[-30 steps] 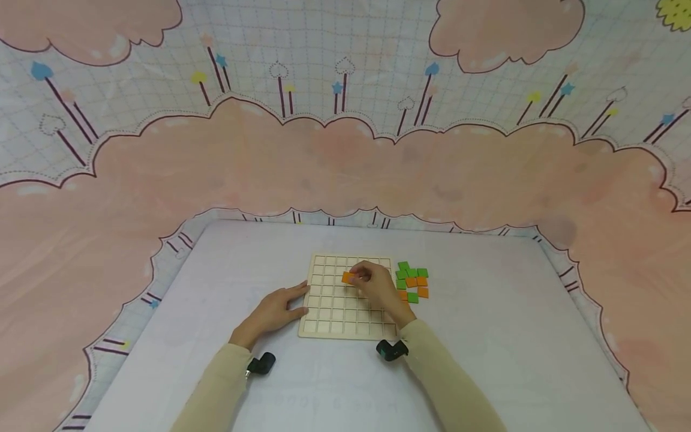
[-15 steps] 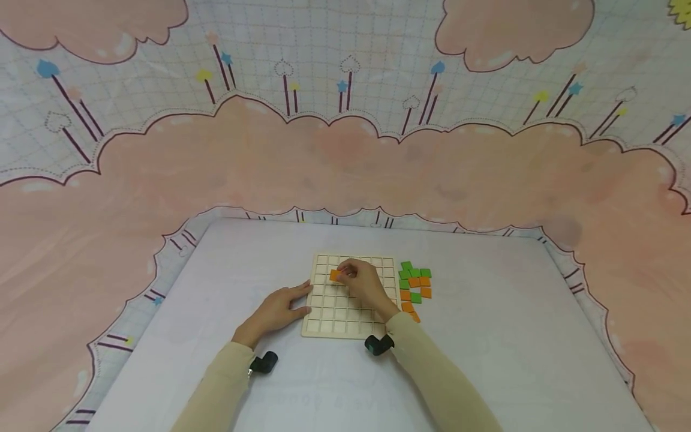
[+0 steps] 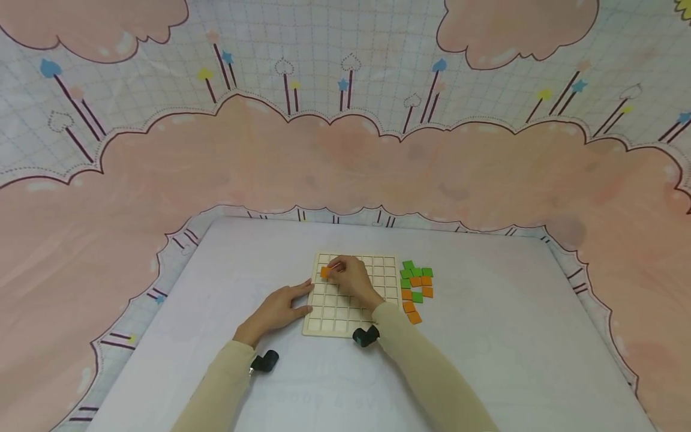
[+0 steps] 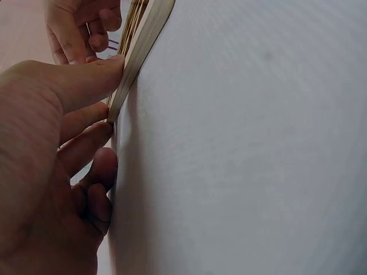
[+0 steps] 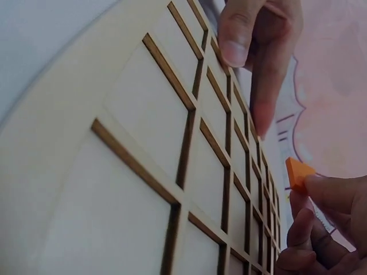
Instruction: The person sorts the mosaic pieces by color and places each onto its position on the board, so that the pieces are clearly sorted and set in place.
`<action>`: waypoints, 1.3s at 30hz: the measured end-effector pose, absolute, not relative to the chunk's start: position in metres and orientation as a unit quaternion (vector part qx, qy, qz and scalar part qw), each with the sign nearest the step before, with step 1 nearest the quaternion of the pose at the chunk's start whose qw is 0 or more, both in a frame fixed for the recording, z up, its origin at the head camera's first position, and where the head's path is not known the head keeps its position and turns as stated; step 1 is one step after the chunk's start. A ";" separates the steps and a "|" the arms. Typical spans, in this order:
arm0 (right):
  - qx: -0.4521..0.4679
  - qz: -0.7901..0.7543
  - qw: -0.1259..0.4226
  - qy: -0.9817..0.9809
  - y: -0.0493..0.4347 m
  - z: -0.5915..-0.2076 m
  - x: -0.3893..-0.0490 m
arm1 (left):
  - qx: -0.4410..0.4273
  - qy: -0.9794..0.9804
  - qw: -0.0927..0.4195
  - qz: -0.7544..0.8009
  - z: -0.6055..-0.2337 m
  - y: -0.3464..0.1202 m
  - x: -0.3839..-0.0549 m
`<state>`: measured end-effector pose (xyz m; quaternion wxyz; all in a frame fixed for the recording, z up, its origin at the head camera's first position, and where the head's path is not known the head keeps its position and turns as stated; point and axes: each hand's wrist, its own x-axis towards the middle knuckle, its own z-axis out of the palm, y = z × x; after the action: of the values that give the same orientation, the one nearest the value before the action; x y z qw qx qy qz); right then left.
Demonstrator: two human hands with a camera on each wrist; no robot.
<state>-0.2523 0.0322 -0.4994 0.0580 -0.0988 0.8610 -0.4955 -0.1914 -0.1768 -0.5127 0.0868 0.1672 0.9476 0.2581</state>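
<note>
My right hand (image 3: 353, 281) pinches an orange square tile (image 5: 297, 173) between thumb and fingers, over the far left part of a wooden grid board (image 3: 340, 326). In the head view the tile overlaps the second row of cells from the far edge. My left hand (image 3: 276, 308) lies at the board's left edge, its thumb (image 4: 94, 80) and fingertips touching the rim with the fingers mostly straight. Part of the grid is hidden beneath the right hand and wrist.
Several green tiles (image 3: 417, 272) and orange tiles (image 3: 414, 317) lie loose beside the board's right edge. A white table (image 3: 486, 336) bears everything, with a patterned cloth backdrop (image 3: 345, 162) behind it. A small black camera (image 3: 366, 336) sits at the right wrist.
My right hand has moved left across the board with the orange tile, towards its far left corner, uncovering more orange tiles at the right. The left hand stays at the board's edge.
</note>
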 end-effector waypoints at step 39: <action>-0.108 -0.474 0.071 0.871 0.031 -0.494 -0.248 | 0.182 0.942 0.088 0.269 -0.514 -0.179 -0.191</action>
<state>-0.2479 0.0307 -0.4938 0.0708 -0.1079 0.8708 -0.4744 -0.1907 -0.1794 -0.5140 0.0885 0.1818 0.9418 0.2687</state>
